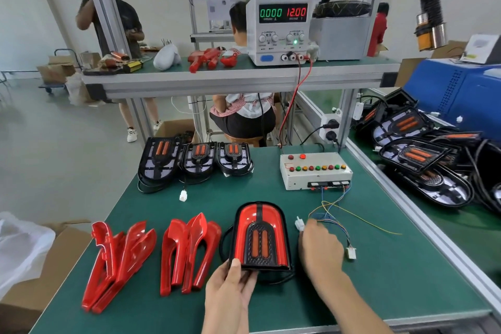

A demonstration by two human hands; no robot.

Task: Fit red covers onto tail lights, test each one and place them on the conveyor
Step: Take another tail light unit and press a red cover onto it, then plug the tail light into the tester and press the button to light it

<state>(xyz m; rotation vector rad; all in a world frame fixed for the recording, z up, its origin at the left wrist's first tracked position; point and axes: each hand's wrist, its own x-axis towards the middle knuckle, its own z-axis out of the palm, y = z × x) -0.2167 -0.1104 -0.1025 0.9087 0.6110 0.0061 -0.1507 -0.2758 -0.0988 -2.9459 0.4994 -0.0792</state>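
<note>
the covered tail light [260, 236], judged light, rigid and glossy-slick, is pinched at its near edge by the left hand [230, 287]; the right hand [321, 248] is curled at the white connector [299, 224], grip unclear.

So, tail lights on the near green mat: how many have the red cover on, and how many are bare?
covered tail light: 1
bare tail lights: 3
total: 4
</note>
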